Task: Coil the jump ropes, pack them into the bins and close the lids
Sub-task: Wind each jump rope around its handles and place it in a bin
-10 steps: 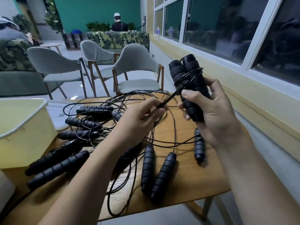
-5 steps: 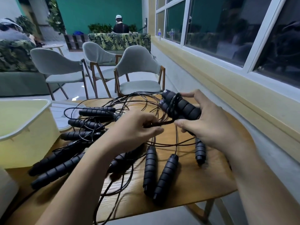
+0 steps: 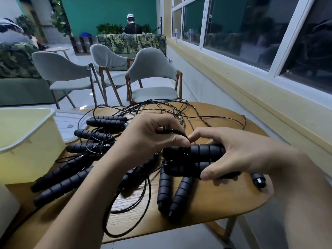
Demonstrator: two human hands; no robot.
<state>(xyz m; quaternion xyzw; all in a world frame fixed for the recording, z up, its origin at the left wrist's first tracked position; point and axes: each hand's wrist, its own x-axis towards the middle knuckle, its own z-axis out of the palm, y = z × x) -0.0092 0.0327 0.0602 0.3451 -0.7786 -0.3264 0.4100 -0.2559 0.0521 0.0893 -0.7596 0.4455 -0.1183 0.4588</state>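
The right hand [image 3: 242, 155] is wrapped round a pair of 2 black handles [image 3: 197, 151], fingers over the far side and thumb under the near side. It holds them just above the table [image 3: 224, 200]. The pair's long axis runs left to right, and its free ends point left, toward the left hand [image 3: 149, 137]. That hand pinches the thin cord [image 3: 172, 131] between thumb and fingertips, right at the handles' left end and touching them. The next turn or tuck of cord probably has to go across that axis. The yellow bin [image 3: 32, 159] sits at the far left, well apart from the bundle. The left hand is nearer to it, with the loose ropes [image 3: 100, 121] lying between them.
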